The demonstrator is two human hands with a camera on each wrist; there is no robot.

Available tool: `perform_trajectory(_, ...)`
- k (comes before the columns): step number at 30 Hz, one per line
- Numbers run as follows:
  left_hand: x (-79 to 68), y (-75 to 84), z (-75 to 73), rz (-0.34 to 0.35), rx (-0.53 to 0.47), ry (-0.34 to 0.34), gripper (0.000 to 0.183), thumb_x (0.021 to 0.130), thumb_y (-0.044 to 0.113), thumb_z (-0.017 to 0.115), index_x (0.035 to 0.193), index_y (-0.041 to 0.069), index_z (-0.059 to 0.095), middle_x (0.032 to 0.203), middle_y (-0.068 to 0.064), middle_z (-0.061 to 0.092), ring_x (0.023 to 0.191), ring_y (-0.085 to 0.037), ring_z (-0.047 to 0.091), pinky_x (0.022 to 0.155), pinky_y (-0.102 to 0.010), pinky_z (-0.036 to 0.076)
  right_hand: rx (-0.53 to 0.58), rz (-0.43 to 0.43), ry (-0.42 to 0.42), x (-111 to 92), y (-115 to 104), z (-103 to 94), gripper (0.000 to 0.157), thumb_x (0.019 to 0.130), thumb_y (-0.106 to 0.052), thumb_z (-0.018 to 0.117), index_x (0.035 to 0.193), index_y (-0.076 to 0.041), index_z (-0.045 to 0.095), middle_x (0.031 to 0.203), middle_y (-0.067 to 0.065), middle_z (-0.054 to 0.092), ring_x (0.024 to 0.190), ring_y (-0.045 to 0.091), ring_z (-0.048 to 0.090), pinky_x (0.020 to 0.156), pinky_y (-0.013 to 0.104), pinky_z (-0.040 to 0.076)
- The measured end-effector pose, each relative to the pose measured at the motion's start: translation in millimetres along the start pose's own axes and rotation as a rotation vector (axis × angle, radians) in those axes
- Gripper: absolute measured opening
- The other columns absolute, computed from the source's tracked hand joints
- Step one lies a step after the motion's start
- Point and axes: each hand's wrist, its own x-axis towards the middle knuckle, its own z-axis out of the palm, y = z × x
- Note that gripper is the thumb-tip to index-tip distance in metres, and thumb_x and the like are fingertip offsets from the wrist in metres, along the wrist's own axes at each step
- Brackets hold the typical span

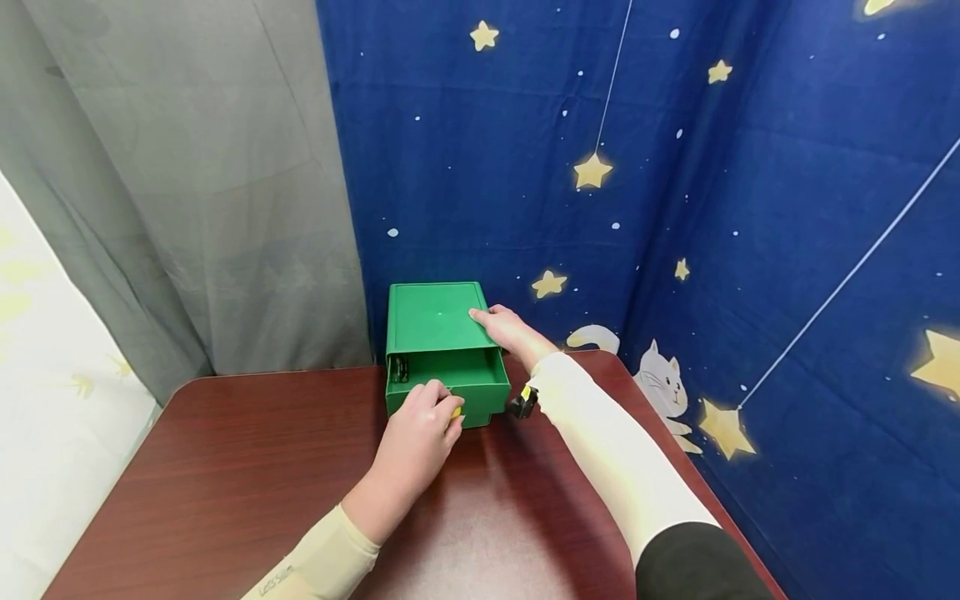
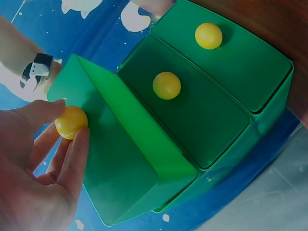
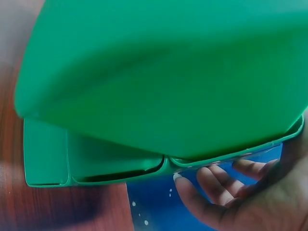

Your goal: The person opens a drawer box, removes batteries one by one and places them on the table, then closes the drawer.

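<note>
A green drawer cabinet [image 1: 435, 317] stands against the blue curtain, its top drawer [image 2: 120, 163] pulled partway out. My left hand [image 1: 420, 429] pinches the round yellow knob [image 2: 71, 122] on that drawer's front between thumb and fingers. At the cabinet's right side is my right hand [image 1: 513, 330], thumb on the top panel and fingers along the side wall [image 3: 231, 156]. Inside the drawer, near its left wall, a small dark object [image 1: 401, 368] shows; its kind is unclear. Two lower drawers are closed, each with a yellow knob [image 2: 166, 85].
The cabinet stands on a reddish-brown table [image 1: 262, 467] near its back edge. Behind hang a grey curtain [image 1: 210, 183] and a blue star-patterned curtain [image 1: 480, 167]. A black strap device [image 1: 522, 402] sits on the right wrist, beside the cabinet.
</note>
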Motion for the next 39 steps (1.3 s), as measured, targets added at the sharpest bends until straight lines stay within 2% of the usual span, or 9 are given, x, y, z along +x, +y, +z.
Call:
perform_trajectory(12,-2.0,2.7,-3.8,-0.003,0.0,-0.004,0.021,0.087,0.004,0.093,0.106,0.008,0.083,0.099,-0.003,0.063,0.087,-0.022,0.06,0.07,-0.031,0.063,-0.019,0.011,-0.013,1.1,-1.3,-0.9,0.068,0.113,-0.057,0.055,0.159,-0.007,0.05,0.147,0.019,0.06,0.128,0.033,0.063,0.106,0.055,0.055)
perform_trajectory(21,-4.8,3.6,-5.4,0.02,-0.007,0.028,0.021,0.085,0.0,0.092,0.103,0.007,0.083,0.098,-0.002,0.062,0.086,-0.023,0.059,0.068,-0.031,0.061,-0.044,0.003,-0.011,2.0,-3.0,-0.9,0.067,0.113,-0.057,0.054,0.157,-0.006,0.051,0.145,0.019,0.061,0.126,0.033,0.065,0.104,0.053,0.057)
perform_trajectory(27,-6.9,5.6,-5.2,0.027,-0.005,0.024,0.022,0.085,0.001,0.094,0.102,0.008,0.082,0.098,-0.002,0.062,0.086,-0.023,0.06,0.068,-0.031,0.061,-0.06,-0.011,-0.024,4.0,0.5,-3.4,0.068,0.113,-0.058,0.054,0.157,-0.006,0.051,0.145,0.019,0.061,0.126,0.032,0.065,0.103,0.051,0.057)
perform_trajectory(39,-13.4,10.9,-7.6,0.052,0.011,0.026,0.023,0.083,0.003,0.095,0.102,0.009,0.082,0.097,-0.001,0.062,0.083,-0.022,0.059,0.061,-0.029,0.06,-0.032,0.002,-0.035,8.1,2.8,-3.3,0.068,0.113,-0.057,0.055,0.158,-0.007,0.049,0.144,0.019,0.061,0.126,0.034,0.065,0.104,0.054,0.056)
